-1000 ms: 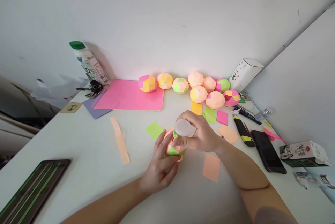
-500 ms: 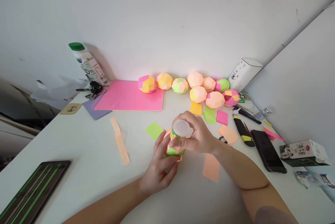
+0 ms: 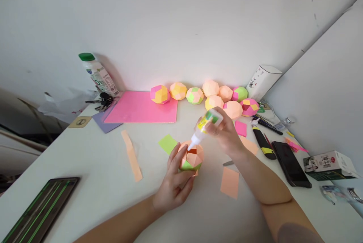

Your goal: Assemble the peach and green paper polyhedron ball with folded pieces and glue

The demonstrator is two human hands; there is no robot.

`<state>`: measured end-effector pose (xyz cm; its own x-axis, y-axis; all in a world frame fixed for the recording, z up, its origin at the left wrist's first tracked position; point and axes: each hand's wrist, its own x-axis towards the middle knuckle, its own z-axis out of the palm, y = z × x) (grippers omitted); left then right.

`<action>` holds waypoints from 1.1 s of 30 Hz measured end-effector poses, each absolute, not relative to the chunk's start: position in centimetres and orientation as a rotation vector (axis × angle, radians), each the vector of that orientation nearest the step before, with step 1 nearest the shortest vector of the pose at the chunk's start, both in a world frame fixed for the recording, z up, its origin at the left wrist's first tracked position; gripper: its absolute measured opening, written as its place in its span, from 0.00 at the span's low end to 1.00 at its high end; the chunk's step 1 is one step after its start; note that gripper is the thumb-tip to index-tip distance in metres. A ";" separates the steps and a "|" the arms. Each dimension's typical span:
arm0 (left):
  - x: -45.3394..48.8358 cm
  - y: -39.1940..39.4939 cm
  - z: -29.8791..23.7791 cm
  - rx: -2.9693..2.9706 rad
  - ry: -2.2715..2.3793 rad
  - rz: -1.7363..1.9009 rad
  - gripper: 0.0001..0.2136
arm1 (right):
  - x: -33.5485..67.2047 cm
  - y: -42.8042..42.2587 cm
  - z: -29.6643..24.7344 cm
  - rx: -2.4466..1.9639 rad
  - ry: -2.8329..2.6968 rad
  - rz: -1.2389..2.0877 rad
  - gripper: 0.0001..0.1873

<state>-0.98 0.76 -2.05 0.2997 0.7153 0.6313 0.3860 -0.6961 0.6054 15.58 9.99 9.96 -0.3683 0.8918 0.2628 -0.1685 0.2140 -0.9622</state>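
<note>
My left hand [image 3: 174,184] holds a faceted paper ball [image 3: 195,158] in peach and green, with a dark opening in its top. Tilted in my right hand [image 3: 224,131] is a glue bottle [image 3: 209,121] with a yellow and green label. Its white nozzle points down at the edge of the ball's opening; whether it touches the paper I cannot tell. A green paper square [image 3: 168,144] lies just behind my left hand. Below my right wrist are a peach paper piece [image 3: 229,182] and a grey metal tip [image 3: 227,163], mostly hidden by my arm.
Several finished paper balls [image 3: 194,95] line the wall, one on a pink board [image 3: 138,108]. A peach strip [image 3: 132,156] lies left. At right are a utility knife [image 3: 263,142], a phone [image 3: 290,163] and a milk carton [image 3: 329,164]. A green-capped bottle [image 3: 99,74] stands back left.
My right hand has lifted and tilted the glue bottle up and to the right, so its nozzle and the ball's opening now show. My left hand keeps the ball nearly in place.
</note>
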 end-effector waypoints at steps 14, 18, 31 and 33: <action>-1.1 0.7 -2.9 2.066 0.982 1.370 0.07 | 23.0 8.2 4.7 -1.167 -1.675 0.786 0.21; -1.2 0.4 -2.7 2.041 0.939 1.376 0.08 | 24.4 6.8 0.2 -1.262 -1.784 0.528 0.18; -0.4 -2.6 -0.8 2.133 0.913 1.484 0.12 | 21.6 2.0 0.2 -0.883 -2.020 0.332 0.04; -0.1 -3.1 -0.5 2.142 0.895 1.443 0.12 | 20.6 0.5 0.5 -0.711 -2.038 0.528 0.09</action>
<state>-0.12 -3.13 -0.53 0.2598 0.7016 0.6635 0.2828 -0.7122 0.6424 20.60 0.51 0.53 -0.4414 0.6604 0.6075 0.2825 0.7448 -0.6045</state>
